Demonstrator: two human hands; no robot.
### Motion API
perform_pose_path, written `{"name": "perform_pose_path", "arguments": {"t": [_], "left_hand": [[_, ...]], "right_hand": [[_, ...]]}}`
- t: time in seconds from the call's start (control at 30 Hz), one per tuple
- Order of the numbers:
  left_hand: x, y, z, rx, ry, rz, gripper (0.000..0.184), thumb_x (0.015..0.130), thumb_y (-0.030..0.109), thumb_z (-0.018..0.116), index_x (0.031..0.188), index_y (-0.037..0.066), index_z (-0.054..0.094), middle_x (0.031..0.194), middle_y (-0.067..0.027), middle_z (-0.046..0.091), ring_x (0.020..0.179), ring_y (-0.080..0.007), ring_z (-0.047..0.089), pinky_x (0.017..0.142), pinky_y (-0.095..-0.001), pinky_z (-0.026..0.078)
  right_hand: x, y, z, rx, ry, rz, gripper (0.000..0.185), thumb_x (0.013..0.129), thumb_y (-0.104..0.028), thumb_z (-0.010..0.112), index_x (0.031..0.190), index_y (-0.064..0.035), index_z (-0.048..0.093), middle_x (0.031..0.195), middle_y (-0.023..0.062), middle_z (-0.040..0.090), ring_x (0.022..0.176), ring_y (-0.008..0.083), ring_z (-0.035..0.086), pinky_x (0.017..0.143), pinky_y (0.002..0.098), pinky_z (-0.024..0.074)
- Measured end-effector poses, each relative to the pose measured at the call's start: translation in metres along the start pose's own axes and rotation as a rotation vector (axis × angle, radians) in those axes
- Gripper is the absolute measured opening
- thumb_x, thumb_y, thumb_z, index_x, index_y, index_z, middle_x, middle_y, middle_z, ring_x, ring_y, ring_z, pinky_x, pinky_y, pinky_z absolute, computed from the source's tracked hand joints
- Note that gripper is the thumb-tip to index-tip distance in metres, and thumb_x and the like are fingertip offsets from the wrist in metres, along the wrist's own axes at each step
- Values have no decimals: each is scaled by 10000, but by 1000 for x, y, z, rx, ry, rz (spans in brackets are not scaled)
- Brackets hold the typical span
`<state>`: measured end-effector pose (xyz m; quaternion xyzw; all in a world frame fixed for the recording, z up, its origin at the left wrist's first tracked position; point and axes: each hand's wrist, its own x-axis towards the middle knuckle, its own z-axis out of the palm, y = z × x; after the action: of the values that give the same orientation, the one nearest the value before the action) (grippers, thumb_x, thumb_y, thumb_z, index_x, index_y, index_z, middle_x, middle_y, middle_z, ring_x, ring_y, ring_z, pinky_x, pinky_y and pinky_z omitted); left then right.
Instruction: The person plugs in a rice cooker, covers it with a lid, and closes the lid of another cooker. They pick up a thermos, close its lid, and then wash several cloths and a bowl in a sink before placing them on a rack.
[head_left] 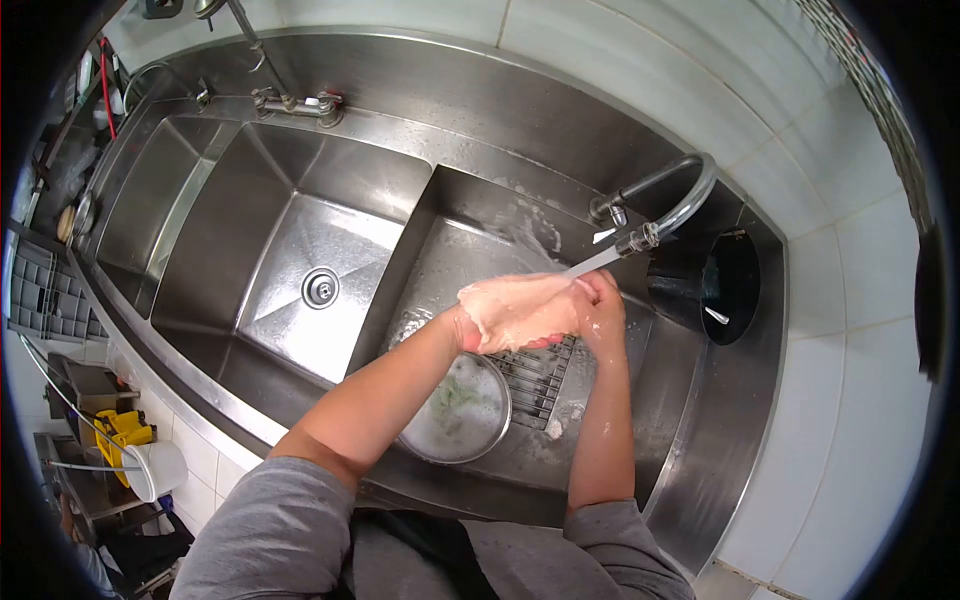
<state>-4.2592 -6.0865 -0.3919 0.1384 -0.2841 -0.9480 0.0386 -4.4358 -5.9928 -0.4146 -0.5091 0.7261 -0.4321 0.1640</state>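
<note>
A pale pink, wet, floppy piece that looks like raw meat or skin (525, 308) is stretched between my two hands over the right sink basin. Water from the curved faucet (685, 205) runs onto its right end. My left hand (467, 328) is at its left end, mostly covered by it, so its fingers are hidden. At the right end my right hand (600, 305) has its fingers closed round the piece. Below them, a round pot (455, 410) of cloudy, foamy water with green bits stands in the basin, beside a metal wire rack (535, 385).
A black bucket (735, 290) lies tilted at the basin's right end. To the left is a second basin with a drain (320, 288). Another tap (297, 106) is on the back ledge. A white bucket (157, 470) and yellow object (124, 440) are at lower left.
</note>
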Motion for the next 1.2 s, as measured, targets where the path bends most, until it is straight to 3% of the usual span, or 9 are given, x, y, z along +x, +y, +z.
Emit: {"name": "perform_pose_path", "arguments": {"t": [0.13, 0.5, 0.7, 0.9, 0.97, 1.03, 1.1, 1.17, 1.2], "left_hand": [[-1, -14, -61, -66, 31, -18, 274, 920, 229, 563, 1125, 49, 581, 896, -83, 624, 651, -147, 578, 547, -246, 496], [-5, -21, -110, 444, 368, -205, 403, 821, 257, 705, 1174, 91, 609, 926, -46, 635, 752, -114, 552, 683, -271, 468], [15, -36, -86, 1501, 560, 717, 499, 830, 79, 616, 1305, 20, 475, 1242, -173, 559, 1171, -233, 524, 997, -327, 396], [65, -44, -39, 896, 535, 642, 465, 776, 9, 640, 1224, 28, 515, 1175, -169, 589, 1095, -219, 565, 949, -345, 424], [63, -26, -35, 987, 651, 525, 364, 783, 43, 651, 1131, 15, 552, 1011, -131, 652, 923, -189, 623, 844, -316, 475], [52, -15, -10, 1021, 686, 621, 284, 784, 44, 649, 1055, 5, 574, 880, -90, 669, 792, -160, 630, 758, -284, 491], [48, -10, -1, 903, 546, 590, 271, 785, 43, 654, 1044, 6, 587, 915, -92, 659, 818, -160, 621, 761, -274, 482], [43, -13, -9, 845, 467, 554, 283, 785, 44, 657, 1058, 14, 592, 956, -97, 643, 865, -164, 615, 783, -278, 483], [39, -14, -15, 794, 385, 521, 295, 785, 45, 660, 1072, 22, 597, 997, -103, 626, 913, -168, 608, 804, -283, 483]], "right_hand": [[-2, 35, 2, 767, -26, 237, 44, 859, -66, 565, 823, -50, 584, 838, -20, 555, 803, 70, 507, 735, 235, 403], [13, 20, 3, 1235, 160, 402, 165, 934, -178, 532, 801, -83, 508, 589, -51, 350, 495, 50, 299, 479, 228, 282], [42, -10, 20, 1532, 271, 373, 161, 913, -196, 561, 804, -100, 493, 538, -46, 318, 474, 90, 298, 512, 265, 316], [33, -71, 27, 1637, 582, 418, 165, 890, -210, 551, 798, -100, 471, 655, -5, 411, 578, 157, 419, 581, 327, 396], [28, -19, 30, 1592, 606, 171, 161, 894, -234, 562, 876, -85, 507, 763, 28, 460, 674, 182, 473, 671, 336, 432], [14, -3, 37, 48, 804, 61, 231, 923, -305, 512, 980, -83, 540, 884, 49, 483, 807, 206, 506, 776, 323, 436], [-1, 8, 62, 77, 741, 0, 288, 949, -334, 482, 1084, -87, 545, 1039, 87, 516, 986, 216, 521, 873, 327, 424], [-15, -35, 61, 1601, 302, 456, 270, 950, -268, 524, 1121, -60, 525, 1149, 141, 522, 1085, 216, 514, 930, 361, 414], [-15, -27, 60, 1606, 311, 457, 270, 950, -268, 524, 1121, -60, 525, 1149, 141, 522, 1085, 216, 514, 930, 361, 414]]}}
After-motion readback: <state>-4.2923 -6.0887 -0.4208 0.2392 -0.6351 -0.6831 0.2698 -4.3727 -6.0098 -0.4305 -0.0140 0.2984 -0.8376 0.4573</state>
